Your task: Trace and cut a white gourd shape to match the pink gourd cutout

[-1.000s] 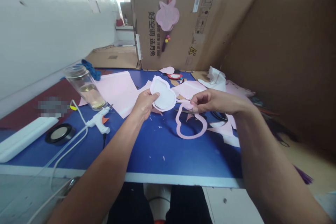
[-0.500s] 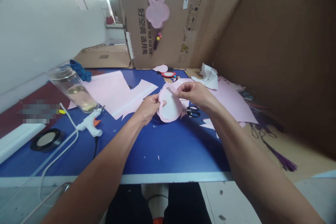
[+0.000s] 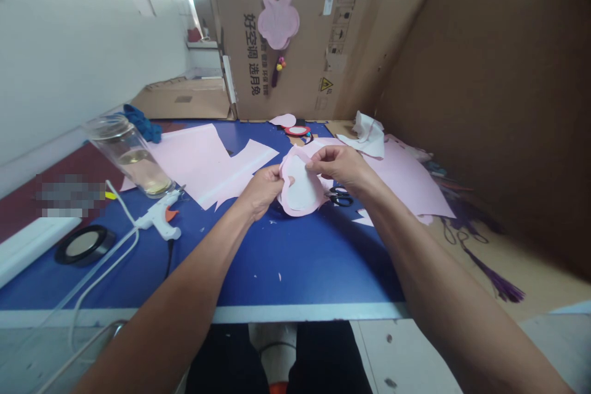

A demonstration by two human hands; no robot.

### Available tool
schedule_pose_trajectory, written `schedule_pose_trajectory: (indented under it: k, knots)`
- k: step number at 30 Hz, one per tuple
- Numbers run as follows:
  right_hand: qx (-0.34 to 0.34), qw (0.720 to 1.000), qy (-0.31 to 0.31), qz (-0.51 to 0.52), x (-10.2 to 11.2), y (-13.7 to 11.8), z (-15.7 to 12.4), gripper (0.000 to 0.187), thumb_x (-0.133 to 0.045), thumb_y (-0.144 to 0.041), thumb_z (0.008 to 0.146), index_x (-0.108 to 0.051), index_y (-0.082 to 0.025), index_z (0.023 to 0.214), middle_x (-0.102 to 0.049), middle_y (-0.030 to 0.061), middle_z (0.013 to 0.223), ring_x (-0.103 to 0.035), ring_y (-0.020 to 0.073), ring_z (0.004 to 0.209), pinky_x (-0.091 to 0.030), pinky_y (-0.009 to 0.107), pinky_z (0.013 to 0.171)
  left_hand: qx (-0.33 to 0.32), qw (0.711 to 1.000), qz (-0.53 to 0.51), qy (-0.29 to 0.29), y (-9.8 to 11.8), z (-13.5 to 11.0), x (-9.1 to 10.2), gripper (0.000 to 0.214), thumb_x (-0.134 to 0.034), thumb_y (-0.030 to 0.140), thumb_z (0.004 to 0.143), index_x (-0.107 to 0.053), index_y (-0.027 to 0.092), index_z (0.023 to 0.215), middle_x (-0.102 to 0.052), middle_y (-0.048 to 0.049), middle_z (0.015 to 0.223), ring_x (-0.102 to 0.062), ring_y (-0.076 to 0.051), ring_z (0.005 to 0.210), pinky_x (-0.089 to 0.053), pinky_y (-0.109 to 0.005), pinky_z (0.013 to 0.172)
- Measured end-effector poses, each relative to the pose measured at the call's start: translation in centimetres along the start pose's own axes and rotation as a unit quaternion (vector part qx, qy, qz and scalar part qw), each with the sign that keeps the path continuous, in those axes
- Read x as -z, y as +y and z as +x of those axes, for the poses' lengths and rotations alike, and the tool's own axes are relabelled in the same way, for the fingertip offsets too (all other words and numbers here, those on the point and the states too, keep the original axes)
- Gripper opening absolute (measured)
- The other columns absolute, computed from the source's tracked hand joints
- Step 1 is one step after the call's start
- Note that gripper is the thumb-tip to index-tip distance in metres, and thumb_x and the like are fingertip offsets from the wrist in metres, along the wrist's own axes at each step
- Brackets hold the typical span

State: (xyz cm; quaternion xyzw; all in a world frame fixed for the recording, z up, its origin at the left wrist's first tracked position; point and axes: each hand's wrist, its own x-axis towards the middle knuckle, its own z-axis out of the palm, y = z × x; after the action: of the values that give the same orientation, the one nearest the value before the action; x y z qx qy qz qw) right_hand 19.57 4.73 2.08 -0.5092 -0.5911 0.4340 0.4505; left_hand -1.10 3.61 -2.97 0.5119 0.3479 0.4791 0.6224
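Note:
Above the blue table I hold a pink cutout [image 3: 301, 188] with a wavy edge and a paler piece on its face. My left hand [image 3: 266, 191] pinches its left edge, thumb on the front. At its upper right my right hand [image 3: 336, 163] pinches the rim between thumb and fingers. Black-handled scissors [image 3: 340, 196] lie just right of the cutout, their blades partly hidden. Behind my left hand lies a large pink sheet [image 3: 196, 157] with cut edges. Another pink sheet [image 3: 410, 175] is beyond my right forearm.
On the left are a glue gun [image 3: 159, 218] with its cord, a roll of black tape [image 3: 84, 245] and a glass jar [image 3: 133, 157] of liquid. A purple tassel [image 3: 496, 277] lies right. A pink shape [image 3: 278, 21] hangs on the cardboard [image 3: 305, 86] behind.
The cutout has turned slightly and its lower part has shifted a little to the right. Both hands keep their pinch on it.

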Motion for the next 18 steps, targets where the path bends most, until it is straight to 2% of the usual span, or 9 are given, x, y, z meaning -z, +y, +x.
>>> schedule_pose_trajectory:
  k: [6,18]
  knots:
    - [0.001,0.999,0.032,0.0,-0.22,-0.18,-0.06,0.025,-0.087,-0.031,0.056,-0.068,-0.02,0.067,-0.066,-0.0009,0.066,-0.052,0.0131,0.063,-0.038,0.029,0.059,0.005,1.0,-0.005,0.013,0.18,-0.05,-0.14,0.036,-0.094,0.029,0.06,-0.08,0.016,0.09,-0.073,-0.002,0.074,-0.061,-0.015,0.066,-0.048,-0.028,0.067]
    - [0.009,0.999,0.04,0.007,-0.48,-0.54,-0.24,0.022,-0.084,-0.03,0.057,-0.067,-0.021,0.066,-0.065,-0.0016,0.067,-0.052,0.0133,0.063,-0.041,0.03,0.062,-0.015,1.0,-0.003,0.005,-0.22,0.14,-0.35,0.034,-0.094,0.03,0.063,-0.08,0.016,0.091,-0.073,-0.0018,0.077,-0.06,-0.014,0.069,-0.047,-0.028,0.072]
